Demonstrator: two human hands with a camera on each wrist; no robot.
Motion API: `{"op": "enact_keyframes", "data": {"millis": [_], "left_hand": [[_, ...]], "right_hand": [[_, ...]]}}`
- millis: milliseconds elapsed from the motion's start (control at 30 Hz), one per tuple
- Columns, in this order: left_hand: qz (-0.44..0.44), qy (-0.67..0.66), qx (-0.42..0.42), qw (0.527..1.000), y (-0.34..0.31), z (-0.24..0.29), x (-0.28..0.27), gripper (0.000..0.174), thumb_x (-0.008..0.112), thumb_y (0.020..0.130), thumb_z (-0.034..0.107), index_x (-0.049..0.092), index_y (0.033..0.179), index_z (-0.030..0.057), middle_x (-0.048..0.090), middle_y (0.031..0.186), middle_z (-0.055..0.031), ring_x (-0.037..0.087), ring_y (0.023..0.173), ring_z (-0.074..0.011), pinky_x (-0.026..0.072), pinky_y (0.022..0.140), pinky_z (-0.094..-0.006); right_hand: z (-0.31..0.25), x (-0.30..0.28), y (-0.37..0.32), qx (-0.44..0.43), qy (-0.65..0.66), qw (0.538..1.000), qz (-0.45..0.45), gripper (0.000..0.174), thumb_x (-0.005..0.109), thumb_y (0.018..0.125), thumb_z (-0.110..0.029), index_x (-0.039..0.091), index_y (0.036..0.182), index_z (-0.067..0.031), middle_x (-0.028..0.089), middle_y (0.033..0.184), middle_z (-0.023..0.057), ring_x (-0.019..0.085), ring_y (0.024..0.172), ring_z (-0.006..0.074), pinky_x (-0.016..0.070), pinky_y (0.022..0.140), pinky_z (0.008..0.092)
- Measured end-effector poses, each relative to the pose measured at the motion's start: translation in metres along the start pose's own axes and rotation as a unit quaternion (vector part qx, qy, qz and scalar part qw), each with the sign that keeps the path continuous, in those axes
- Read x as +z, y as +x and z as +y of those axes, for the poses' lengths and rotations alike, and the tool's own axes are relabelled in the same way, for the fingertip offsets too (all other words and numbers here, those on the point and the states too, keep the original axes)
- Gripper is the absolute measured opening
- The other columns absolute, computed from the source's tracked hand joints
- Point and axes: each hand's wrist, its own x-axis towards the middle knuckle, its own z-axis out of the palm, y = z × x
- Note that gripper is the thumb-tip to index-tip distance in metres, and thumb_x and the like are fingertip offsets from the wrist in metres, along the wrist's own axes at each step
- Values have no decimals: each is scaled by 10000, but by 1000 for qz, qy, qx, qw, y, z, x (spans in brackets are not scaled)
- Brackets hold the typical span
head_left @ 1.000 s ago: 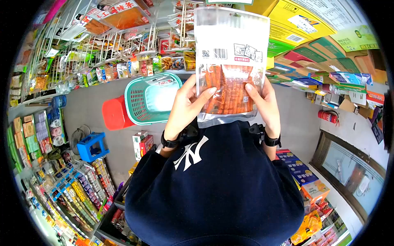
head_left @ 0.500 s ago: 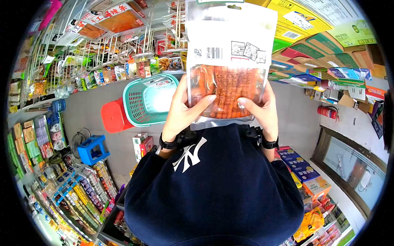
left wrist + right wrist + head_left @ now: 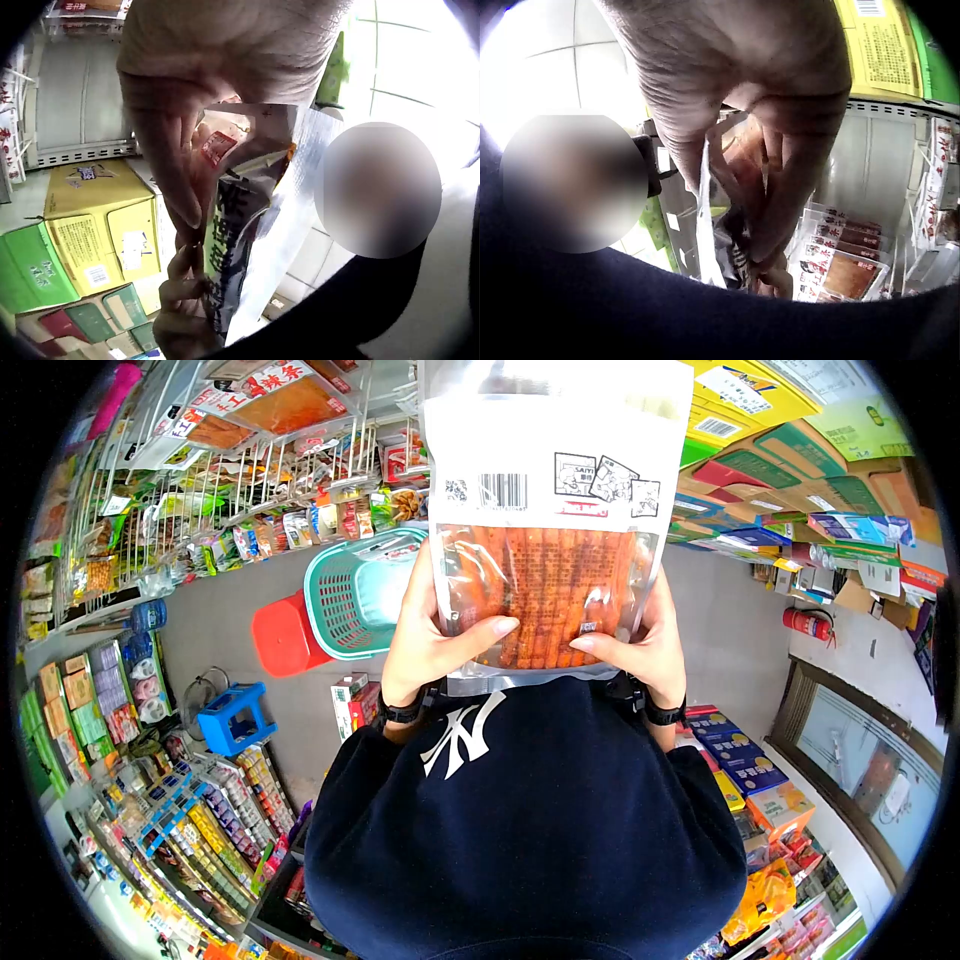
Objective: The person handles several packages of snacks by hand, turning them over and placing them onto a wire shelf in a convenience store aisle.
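A large snack pouch [image 3: 550, 580] is held upright before the chest in the head view. Its upper part is white with a barcode and small printed pictures; the clear lower part shows reddish-orange sticks. My left hand [image 3: 425, 635] grips its lower left side, thumb lying across the clear front and fingers behind. On the opposite side my right hand [image 3: 645, 640] grips it the same way, the thumb tips pointing at each other. The left wrist view shows fingers of the left hand [image 3: 176, 150] along the pouch's dark printed face [image 3: 236, 240]. The right hand [image 3: 780, 150] curls around its edge.
A teal basket [image 3: 330, 605] stands on the floor beside a red container [image 3: 280, 635]. Wire racks of packaged snacks [image 3: 240, 500] fill the upper left. Stacked cartons [image 3: 780, 470] stand at the upper right. A blue plastic stool [image 3: 235, 718] is at the left, a fire extinguisher [image 3: 808, 624] at the right.
The pouch has come closer to the head camera and looks larger, its printing clearer. Both hands keep their grip, with the thumbs now lower on the pouch's front.
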Motion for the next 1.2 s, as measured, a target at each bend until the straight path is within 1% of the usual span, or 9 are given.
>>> {"op": "enact_keyframes", "data": {"millis": [167, 233, 367, 433, 467, 900, 1067, 1167, 1200], "left_hand": [[-1, 16, 7, 1000, -1, -4, 6, 752, 701, 673, 14, 253, 1276, -23, 448, 1151, -97, 443, 1062, -157, 365, 898, -296], [-4, 19, 21, 1000, 1, -6, 9, 750, 700, 674, 15, 253, 1274, -23, 448, 1149, -100, 444, 1060, -159, 367, 897, -299], [-12, 32, 13, 999, 1, -3, 10, 765, 703, 679, 21, 236, 1283, -29, 432, 1173, -119, 439, 1073, -165, 367, 900, -303], [-4, 33, 25, 999, 0, -1, 11, 777, 694, 691, 10, 210, 1298, -36, 419, 1196, -129, 430, 1094, -172, 375, 898, -304], [-1, 34, 23, 999, -2, -1, 11, 777, 694, 691, 10, 210, 1298, -36, 419, 1196, -129, 430, 1094, -172, 375, 898, -304], [-11, 14, 14, 1000, -6, -1, 9, 778, 696, 696, 12, 206, 1297, -55, 436, 1197, -142, 463, 1068, -173, 402, 873, -295], [-17, -24, -27, 999, -7, -2, 10, 795, 708, 684, 26, 218, 1308, -21, 485, 1159, -128, 474, 1059, -159, 415, 846, -283], [-51, 48, -23, 997, -5, -2, 10, 798, 720, 671, 34, 242, 1309, -7, 514, 1132, -115, 475, 1063, -156, 410, 850, -289], [-66, 79, 5, 995, -3, -3, 11, 797, 729, 664, 44, 258, 1304, -9, 516, 1132, -114, 475, 1063, -158, 404, 859, -295]], "right_hand": [[-4, -5, -4, -24, -43, 999, -13, 786, 701, 647, 58, 256, 1293, 6, 456, 1210, 125, 456, 1110, 188, 396, 913, 338], [-6, -6, -7, 10, -7, 1000, 14, 757, 674, 675, 62, 251, 1300, 5, 465, 1202, 121, 463, 1101, 181, 399, 906, 333], [-8, -9, -9, 12, -30, 999, 19, 723, 658, 696, 56, 261, 1298, 7, 464, 1205, 115, 462, 1096, 172, 399, 903, 326], [-1, -9, -7, -33, -31, 999, 29, 693, 649, 711, 43, 275, 1293, 10, 461, 1209, 112, 461, 1094, 169, 398, 901, 319], [-4, -8, -8, -6, -29, 999, 34, 679, 640, 719, 38, 278, 1292, 10, 461, 1210, 110, 460, 1096, 167, 400, 899, 316], [0, -9, -10, -13, -57, 998, 17, 635, 612, 748, 28, 285, 1291, 10, 473, 1195, 116, 472, 1082, 172, 403, 888, 313], [-2, -9, -12, -12, -24, 999, 42, 580, 605, 764, 4, 312, 1265, 19, 484, 1173, 113, 481, 1061, 165, 392, 890, 305], [4, -11, -9, -46, -26, 994, 97, 544, 600, 772, -4, 327, 1242, 25, 491, 1155, 110, 496, 1026, 161, 394, 884, 301], [5, -12, -7, -66, -32, 991, 112, 521, 596, 776, -7, 334, 1226, 28, 504, 1124, 103, 505, 996, 151, 407, 861, 289]]}}
